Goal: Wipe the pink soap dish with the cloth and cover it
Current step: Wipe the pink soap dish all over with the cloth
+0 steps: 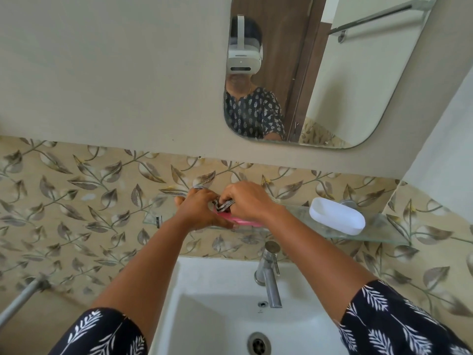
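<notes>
Nearest, the white sink and tap sit below both forearms. Above them, on the glass shelf, the left hand closes its grip on the pink soap dish, steadying it, while the right hand pinches the bunched cloth into it. The dish's long axis runs along the shelf, left to right. The white cover lies further right, nearer the right hand, likely next to fetch.

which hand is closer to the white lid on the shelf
Right. The right hand holds the cloth just left of the white lid; the left hand is farther left, gripping the pink soap dish.
</notes>
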A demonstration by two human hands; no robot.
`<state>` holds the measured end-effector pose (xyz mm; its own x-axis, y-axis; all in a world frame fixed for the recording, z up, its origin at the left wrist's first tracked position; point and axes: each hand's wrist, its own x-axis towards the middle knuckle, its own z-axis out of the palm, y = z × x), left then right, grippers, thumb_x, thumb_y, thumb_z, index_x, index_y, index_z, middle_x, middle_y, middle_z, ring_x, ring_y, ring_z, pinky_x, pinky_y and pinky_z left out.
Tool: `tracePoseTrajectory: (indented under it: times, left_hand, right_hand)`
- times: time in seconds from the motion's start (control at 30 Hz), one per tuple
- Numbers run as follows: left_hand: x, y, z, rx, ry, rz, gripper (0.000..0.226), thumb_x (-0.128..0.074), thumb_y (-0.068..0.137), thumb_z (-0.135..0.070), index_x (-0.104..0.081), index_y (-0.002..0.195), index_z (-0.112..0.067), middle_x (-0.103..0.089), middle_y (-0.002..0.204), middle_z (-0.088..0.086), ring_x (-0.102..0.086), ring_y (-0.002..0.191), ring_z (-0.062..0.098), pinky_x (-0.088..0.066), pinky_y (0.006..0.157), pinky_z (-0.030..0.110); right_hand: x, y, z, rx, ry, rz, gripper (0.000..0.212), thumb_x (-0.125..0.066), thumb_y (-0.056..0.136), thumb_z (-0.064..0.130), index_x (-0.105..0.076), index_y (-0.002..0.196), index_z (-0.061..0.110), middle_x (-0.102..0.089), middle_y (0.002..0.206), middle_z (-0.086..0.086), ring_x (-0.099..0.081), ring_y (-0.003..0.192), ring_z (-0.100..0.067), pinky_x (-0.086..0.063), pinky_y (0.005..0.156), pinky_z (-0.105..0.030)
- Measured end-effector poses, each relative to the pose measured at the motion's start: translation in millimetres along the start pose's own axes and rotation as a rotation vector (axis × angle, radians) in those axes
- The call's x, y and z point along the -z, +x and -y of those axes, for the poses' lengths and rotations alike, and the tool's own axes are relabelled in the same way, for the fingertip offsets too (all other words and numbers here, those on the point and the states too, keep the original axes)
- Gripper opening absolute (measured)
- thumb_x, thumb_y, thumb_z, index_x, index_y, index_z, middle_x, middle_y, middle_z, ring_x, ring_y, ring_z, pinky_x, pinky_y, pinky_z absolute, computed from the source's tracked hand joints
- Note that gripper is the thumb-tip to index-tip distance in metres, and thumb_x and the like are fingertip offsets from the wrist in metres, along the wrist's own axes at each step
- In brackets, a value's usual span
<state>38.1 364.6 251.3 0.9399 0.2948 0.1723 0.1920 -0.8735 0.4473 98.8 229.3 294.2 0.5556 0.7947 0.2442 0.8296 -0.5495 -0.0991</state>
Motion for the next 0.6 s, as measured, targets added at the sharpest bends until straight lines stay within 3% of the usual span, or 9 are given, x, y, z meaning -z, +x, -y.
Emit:
tracePoseTrajectory:
  times: [0.13,0.23,0.4,0.6]
  left_hand:
    - [1.2,-1.1,-1.6,0.004,0.002,0.01,0.081,-0.072,0.042,-0.078,-0.061,0.113,-0.039,-0.052,0.129,-0.013,-0.032,0.126,0.016,-0.022,0.097,0.043]
    - [2.1,-2.3,-3.4,0.009,-0.008,0.001,0.083,-0.073,0.045,-0.075,-0.059,0.117,-0.036,-0.051,0.13,-0.012,-0.032,0.127,0.017,-0.02,0.098,0.042]
    - [4.0,-4.4,-5.7,0.012,-0.004,0.01,0.082,-0.074,0.047,-0.074,-0.059,0.118,-0.035,-0.05,0.131,-0.011,-0.031,0.128,0.017,-0.019,0.102,0.045]
    - [6.0,-5.8,-6.0,-0.004,-0.012,0.004,0.072,-0.074,0.048,-0.073,-0.062,0.11,-0.038,-0.053,0.127,-0.012,-0.032,0.126,0.017,-0.021,0.094,0.042]
  right_hand:
    - [0.6,-0.8,0.4,0.04,-0.025,0.013,0.019,-0.074,0.077,0.035,-0.074,0.094,0.028,-0.073,0.091,0.009,-0.064,0.079,-0.015,-0.051,0.065,-0.03]
    - [-2.0,2.0,5.7,0.015,-0.134,-0.056,0.021,-0.071,0.08,0.036,-0.074,0.099,0.028,-0.073,0.094,0.005,-0.065,0.079,-0.018,-0.041,0.058,-0.026]
    - [-3.0,2.2,5.6,-0.032,-0.078,-0.015,0.027,-0.072,0.078,0.023,-0.073,0.103,0.03,-0.073,0.099,0.004,-0.064,0.086,-0.021,-0.042,0.061,-0.027]
    - [4.3,-4.7,6.9,0.009,-0.083,0.027,0.029,-0.067,0.077,0.012,-0.073,0.101,0.028,-0.073,0.099,0.003,-0.064,0.088,-0.021,-0.048,0.066,-0.029]
